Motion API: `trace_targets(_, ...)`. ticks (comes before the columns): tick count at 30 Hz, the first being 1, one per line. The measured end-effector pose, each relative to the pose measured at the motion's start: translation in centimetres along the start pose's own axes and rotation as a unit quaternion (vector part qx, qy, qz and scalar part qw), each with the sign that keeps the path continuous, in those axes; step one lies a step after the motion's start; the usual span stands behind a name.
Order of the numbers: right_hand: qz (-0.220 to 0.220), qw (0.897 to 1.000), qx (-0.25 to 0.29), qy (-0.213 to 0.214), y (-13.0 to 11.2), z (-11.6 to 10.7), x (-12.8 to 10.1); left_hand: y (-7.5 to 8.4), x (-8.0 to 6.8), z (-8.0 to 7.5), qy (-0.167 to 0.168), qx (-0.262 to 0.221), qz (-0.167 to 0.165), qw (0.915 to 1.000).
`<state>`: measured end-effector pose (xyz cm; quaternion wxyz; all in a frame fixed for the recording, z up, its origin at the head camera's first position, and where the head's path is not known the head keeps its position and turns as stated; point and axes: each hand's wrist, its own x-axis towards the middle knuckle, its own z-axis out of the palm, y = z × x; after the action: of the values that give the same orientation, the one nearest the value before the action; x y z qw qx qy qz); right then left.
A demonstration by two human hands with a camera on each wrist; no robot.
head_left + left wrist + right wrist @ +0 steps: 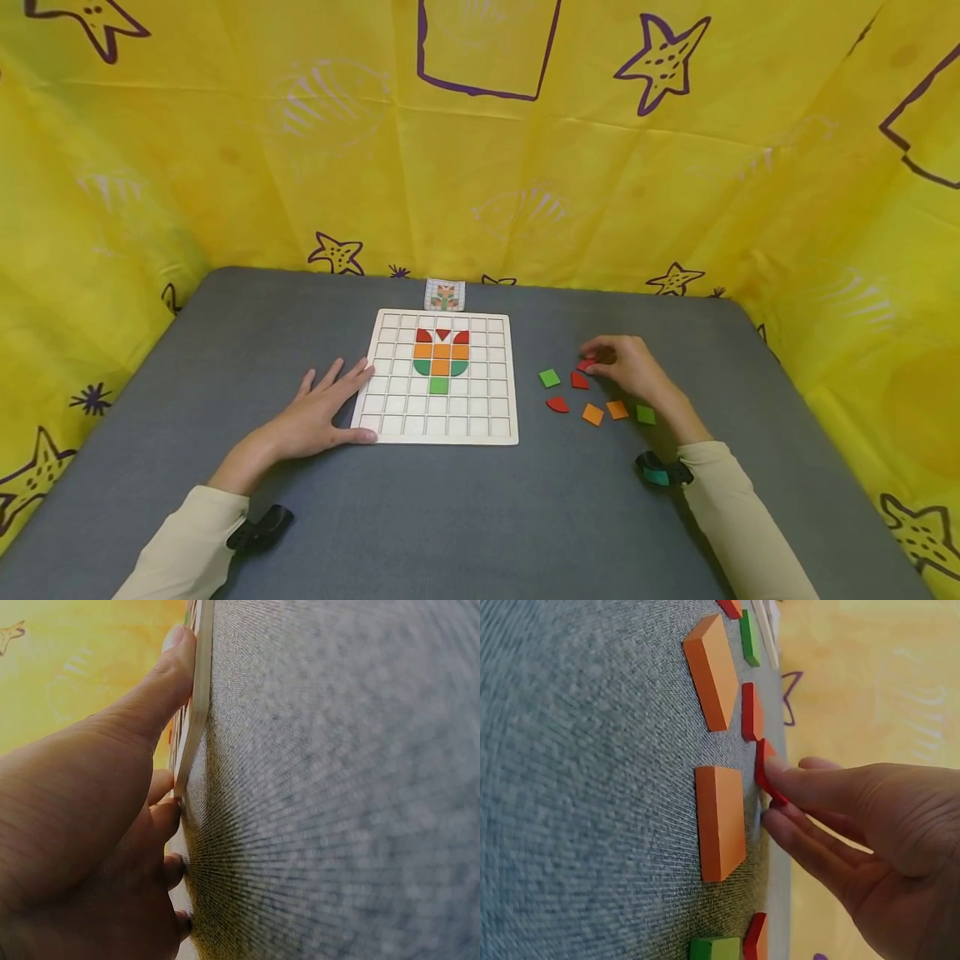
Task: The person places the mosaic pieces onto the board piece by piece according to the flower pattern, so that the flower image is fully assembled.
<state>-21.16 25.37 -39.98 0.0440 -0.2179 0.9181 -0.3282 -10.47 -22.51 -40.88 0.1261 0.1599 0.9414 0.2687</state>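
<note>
Head view: my left hand (322,410) is lying flat, fingers spread, bracing the white wooden grid board (438,432) so it keeps from sliding. Left wrist: thumb (169,679) pressing its edge. Right wrist: my right hand's (862,840) fingertips are pinching a small red wooden tile (765,771) on the grey cloth table (592,787).

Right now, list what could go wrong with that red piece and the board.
The right hand only pinches the red piece by its edge, so it may slip. Loose tiles like the orange tile lie close and could be nudged. The left hand only rests against the board, which could slide.
</note>
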Motion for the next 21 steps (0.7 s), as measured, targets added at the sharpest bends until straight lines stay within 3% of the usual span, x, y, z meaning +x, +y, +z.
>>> trace_targets(6,-0.005,1.000,0.002,0.011,-0.3,0.0,0.2,0.1,0.0,0.0,0.002,0.000,0.001,1.0000)
trace_targets(13,-0.043,0.999,-0.010,0.014,-1.6,0.1,0.8,0.2,-0.1,-0.1,0.003,0.002,0.003,1.0000)
trace_targets(21,-0.064,0.998,-0.022,-0.006,-3.3,1.0,1.9,0.0,-0.1,0.0,0.008,-0.007,0.012,0.9999)
